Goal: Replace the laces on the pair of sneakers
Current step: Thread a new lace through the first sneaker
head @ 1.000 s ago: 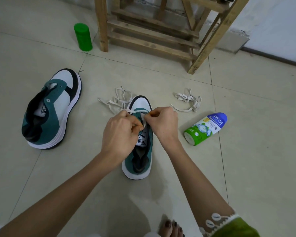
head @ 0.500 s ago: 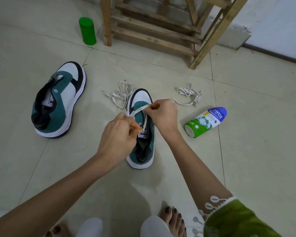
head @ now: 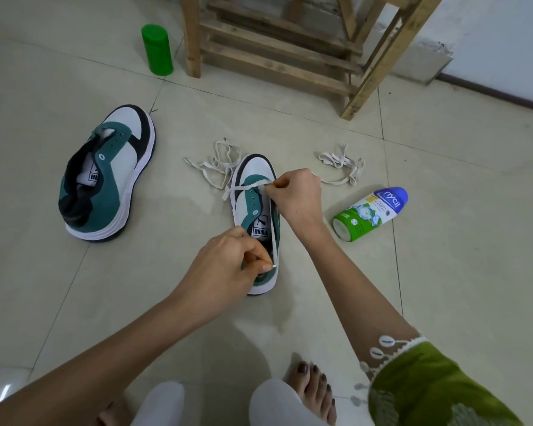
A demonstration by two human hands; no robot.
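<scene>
Pinching one lace [head: 272, 229]: left hand [head: 228, 267] at its tip, right hand [head: 296, 195] beside the sneaker [head: 254, 169] eyelets.

We see a green canister [head: 157, 50] upright on the tiled floor [head: 474, 256], far side, just beside a wooden frame [head: 192, 35]. A Nycil powder bottle [head: 370, 214] lies on its side, right.

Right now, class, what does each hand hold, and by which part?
Both hold one lace on the middle sneaker: the left hand pinches its tip, the right hand pinches it by the front eyelets.
</scene>
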